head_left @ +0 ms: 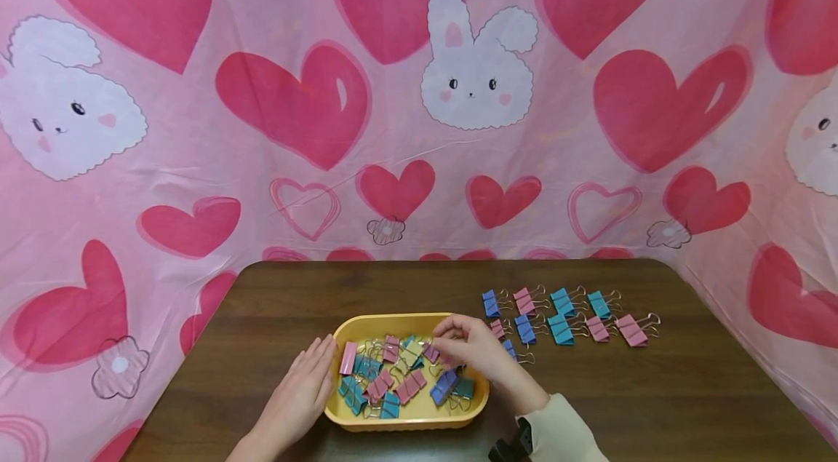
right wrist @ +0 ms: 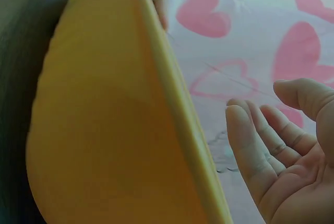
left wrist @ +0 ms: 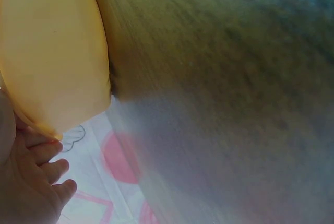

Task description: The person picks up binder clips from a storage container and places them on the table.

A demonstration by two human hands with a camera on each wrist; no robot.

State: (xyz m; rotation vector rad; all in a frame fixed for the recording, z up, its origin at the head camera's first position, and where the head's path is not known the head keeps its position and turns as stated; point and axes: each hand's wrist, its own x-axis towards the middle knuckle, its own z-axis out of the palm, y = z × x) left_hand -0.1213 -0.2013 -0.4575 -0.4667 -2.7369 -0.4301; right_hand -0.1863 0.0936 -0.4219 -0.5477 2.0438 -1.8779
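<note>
A yellow basket (head_left: 406,424) holds several binder clips in pink, teal, blue and yellow. My left hand (head_left: 297,393) rests against its left side with the fingers nearly straight; the left wrist view shows that hand (left wrist: 31,182) beside the basket's outer wall (left wrist: 57,51). Over the basket's right end hovers my right hand (head_left: 481,353), its fingers loosely bent. In the right wrist view the right hand (right wrist: 292,161) has thumb and fingers apart with nothing between them. Below it in the basket lie a blue binder clip (head_left: 444,387) and a dark teal binder clip (head_left: 463,388).
Right of the basket, binder clips stand in rows on the brown table (head_left: 622,404), among them a teal clip (head_left: 561,329) and a large pink clip (head_left: 631,330). A blue clip (head_left: 508,348) is partly behind my right hand. A pink heart-patterned cloth (head_left: 406,127) hangs behind.
</note>
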